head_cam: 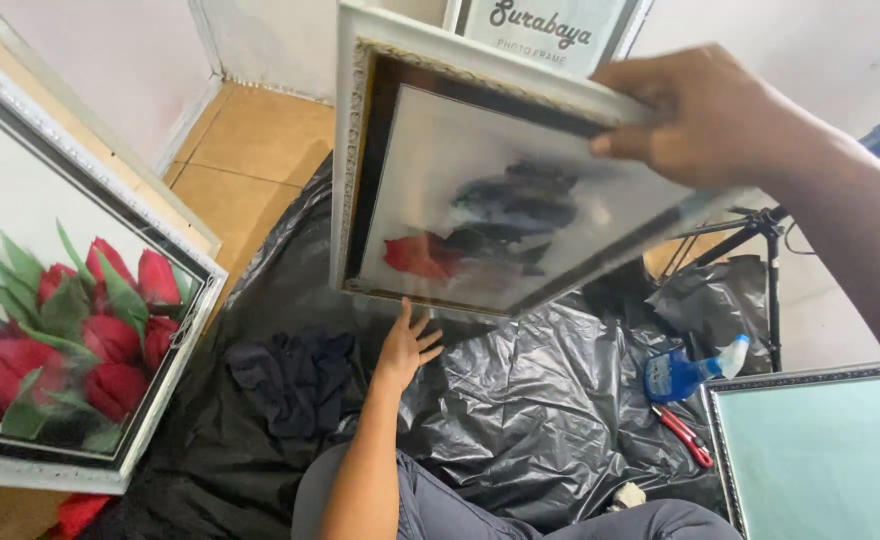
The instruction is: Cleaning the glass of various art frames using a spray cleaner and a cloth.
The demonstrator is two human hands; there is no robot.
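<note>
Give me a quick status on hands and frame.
Right hand grips the frame at its top edge, held tilted in the air. Left hand open, at the frame's lower edge. Black plastic sheet below; dark cloth beside left hand.

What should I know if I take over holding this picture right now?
Right hand: grips the white ornate frame by its upper right edge, holding it tilted in the air.
Left hand: open, fingers spread under the frame's lower edge.
Below: black plastic sheet on the floor, with a dark cloth, a blue spray bottle and red-handled pliers.
Done: frame lifted. Left: not set down.
</note>
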